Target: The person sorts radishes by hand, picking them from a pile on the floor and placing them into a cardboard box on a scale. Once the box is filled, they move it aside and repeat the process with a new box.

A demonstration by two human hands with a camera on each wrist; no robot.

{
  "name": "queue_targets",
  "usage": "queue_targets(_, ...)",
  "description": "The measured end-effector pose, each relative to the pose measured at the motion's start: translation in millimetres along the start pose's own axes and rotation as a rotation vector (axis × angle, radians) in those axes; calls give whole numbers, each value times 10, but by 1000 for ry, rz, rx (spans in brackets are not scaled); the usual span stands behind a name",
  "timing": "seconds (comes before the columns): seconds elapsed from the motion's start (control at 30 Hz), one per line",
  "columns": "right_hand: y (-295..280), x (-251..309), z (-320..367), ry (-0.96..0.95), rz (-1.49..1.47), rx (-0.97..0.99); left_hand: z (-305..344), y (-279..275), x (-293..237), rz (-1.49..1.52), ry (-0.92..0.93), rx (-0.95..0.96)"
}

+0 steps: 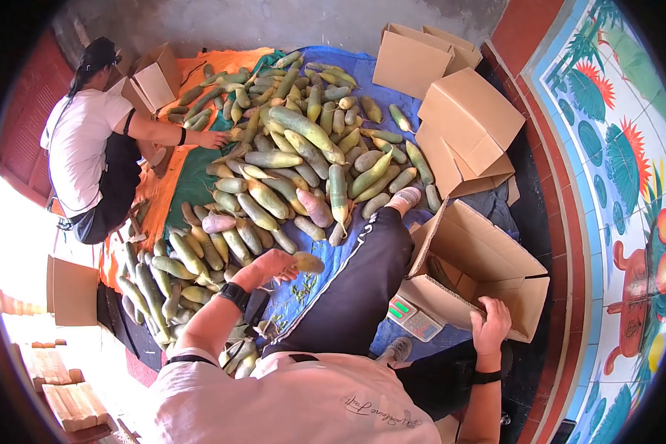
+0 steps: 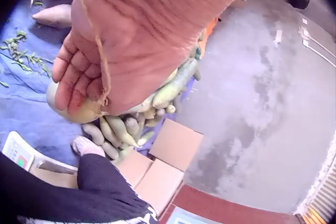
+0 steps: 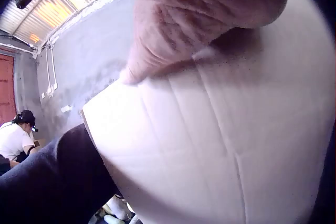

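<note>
My left hand (image 1: 274,266) grips a short green radish (image 1: 308,262) above the blue tarp, beside the radish pile. In the left wrist view the fingers (image 2: 79,79) curl over this radish (image 2: 79,115), and the palm hides part of it. My right hand (image 1: 490,323) holds the near edge of an open cardboard box (image 1: 529,303). Its thumb (image 3: 142,69) lies along the outside of the cardboard (image 3: 210,145) in the right wrist view; the other fingers are hidden there. Inside the box lies a dark green radish (image 1: 440,272). A digital scale (image 1: 419,323) with a lit display sits against the box.
A large radish pile (image 1: 281,155) covers the blue tarp (image 1: 325,255) and orange sheet (image 1: 155,222). Another person (image 1: 89,140) crouches at the left, reaching to the pile. More cardboard boxes (image 1: 470,118) stand at the right, near the tiled wall (image 1: 607,185). My outstretched leg (image 1: 355,281) crosses the tarp.
</note>
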State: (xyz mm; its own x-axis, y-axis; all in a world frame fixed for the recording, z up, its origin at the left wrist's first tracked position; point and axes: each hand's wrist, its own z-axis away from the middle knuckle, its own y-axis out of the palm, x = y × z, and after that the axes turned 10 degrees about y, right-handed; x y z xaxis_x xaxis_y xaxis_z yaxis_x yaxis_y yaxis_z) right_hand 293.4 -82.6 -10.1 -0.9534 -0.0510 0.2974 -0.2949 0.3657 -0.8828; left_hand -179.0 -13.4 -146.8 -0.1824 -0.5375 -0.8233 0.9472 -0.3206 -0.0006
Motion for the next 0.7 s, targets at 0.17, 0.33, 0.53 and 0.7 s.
queue_targets(0.17, 2, -30, 30, -25, 88, 102, 186, 52, -318, 141, 276, -193)
queue_targets(0.33, 100, 13, 0, -33, 99, 30, 489, 127, -713, 373, 423, -285)
queue_targets(0.53, 179, 64, -8, -6, 156, -40, 634, 159, -882, 415, 518, -255)
queue_targets(0.7, 103, 71, 15, -23, 103, 11, 814, 276, -1101, 418, 582, -178)
